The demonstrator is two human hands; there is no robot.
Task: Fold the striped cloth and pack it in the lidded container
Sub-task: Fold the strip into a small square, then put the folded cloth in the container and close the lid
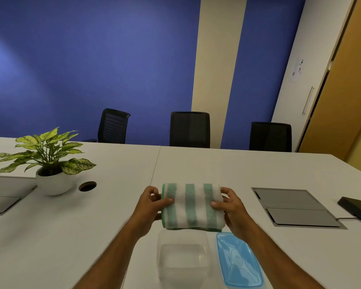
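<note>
My left hand point(152, 205) & right hand point(230, 207) grip the folded striped cloth point(193, 206) by its ends, thumbs on top, fingers curled under. Cloth sits just past the clear container point(182, 261), at its 12 o'clock. Container is open, w/ the blue lid point(239, 260) flat on the table point(92, 222) at its 3 o'clock. Potted plant point(50, 163) at approx 10 o'clock from cloth.

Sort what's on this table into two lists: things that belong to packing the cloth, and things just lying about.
Part of the job:
- striped cloth, folded, held by left hand and right hand
- clear container, open
- blue lid, lying beside the container

Just lying about:
- potted plant
- dark flat object at the right edge
</note>
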